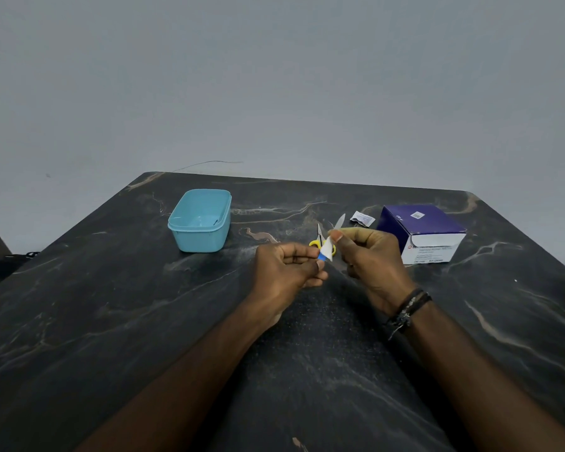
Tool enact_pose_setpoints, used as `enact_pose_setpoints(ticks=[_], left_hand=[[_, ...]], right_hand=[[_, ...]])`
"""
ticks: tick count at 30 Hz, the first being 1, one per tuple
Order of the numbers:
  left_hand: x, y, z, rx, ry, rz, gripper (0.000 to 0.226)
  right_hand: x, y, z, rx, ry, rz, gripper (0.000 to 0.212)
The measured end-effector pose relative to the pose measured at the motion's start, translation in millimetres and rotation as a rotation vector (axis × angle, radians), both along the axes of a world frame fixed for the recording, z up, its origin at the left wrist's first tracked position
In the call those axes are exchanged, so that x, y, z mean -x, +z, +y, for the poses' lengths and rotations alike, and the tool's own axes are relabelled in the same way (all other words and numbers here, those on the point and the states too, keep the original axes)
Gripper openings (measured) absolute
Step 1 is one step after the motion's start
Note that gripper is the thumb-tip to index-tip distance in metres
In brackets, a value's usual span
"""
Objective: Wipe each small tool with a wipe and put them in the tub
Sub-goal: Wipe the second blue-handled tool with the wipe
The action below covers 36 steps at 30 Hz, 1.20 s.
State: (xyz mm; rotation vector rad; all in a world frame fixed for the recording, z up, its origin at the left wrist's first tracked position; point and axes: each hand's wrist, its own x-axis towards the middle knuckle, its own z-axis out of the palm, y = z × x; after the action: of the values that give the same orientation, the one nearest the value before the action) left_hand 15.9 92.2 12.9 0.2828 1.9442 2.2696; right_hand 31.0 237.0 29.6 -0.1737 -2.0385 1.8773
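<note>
My left hand [286, 265] and right hand [369, 252] each pinched one end of a small wipe packet [327, 251] above the desk [111, 321]. The scissors [320, 238] lay just behind it, the tub [200, 220] far left. Tearing hard could drop the wipe.

Head view, single camera, wide-angle. Worn on the person's head; faces forward and down across the dark marbled counter [111, 321] toward a plain grey wall [274, 76]. Wall fills the upper part of the frame, counter the lower. Both forearms enter from the bottom edge; left hand [287, 265] and right hand [369, 259] sit close, near frame centre. Blue tub [200, 220] and purple box [421, 231] lie farther off, toward the counter's far edge. Counter edges bow outward. No second view to share the scene.
</note>
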Motion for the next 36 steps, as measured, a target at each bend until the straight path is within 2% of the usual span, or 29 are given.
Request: enact_pose_setpoints(ticks=[10, 16, 23, 26, 28, 32, 36], left_hand=[[-2.0, 1.1, -0.5, -0.026, -0.029, -0.043, 0.014], [-1.2, 2.3, -0.9, -0.006, -0.011, -0.039, 0.012], [-2.0, 3.3, -1.6, 0.015, -0.022, -0.047, 0.015], [-1.4, 3.7, -2.1, 0.018, -0.012, -0.053, 0.015], [-1.0, 3.8, -2.0, 0.016, -0.009, -0.058, 0.016], [-0.6, 4.0, -2.4, 0.014, -0.009, -0.063, 0.018], [-0.8, 4.6, -2.5, 0.018, -0.012, -0.056, 0.017]], right_hand=[[-0.3, -6.1, -5.7, -0.046, 0.043, -0.017, 0.019], [0.5, -6.0, -3.2, -0.109, -0.034, 0.008, 0.022], [0.1, -3.8, -0.1, -0.070, -0.043, 0.050, 0.010], [0.2, -1.7, -1.7, 0.026, -0.053, 0.070, 0.022], [1.1, -1.7, -0.4, 0.066, -0.062, 0.091, 0.023], [3.1, -3.9, 1.9, 0.028, -0.084, 0.107, 0.011], [3.1, -4.4, 1.0, 0.046, -0.108, 0.116, 0.012]])
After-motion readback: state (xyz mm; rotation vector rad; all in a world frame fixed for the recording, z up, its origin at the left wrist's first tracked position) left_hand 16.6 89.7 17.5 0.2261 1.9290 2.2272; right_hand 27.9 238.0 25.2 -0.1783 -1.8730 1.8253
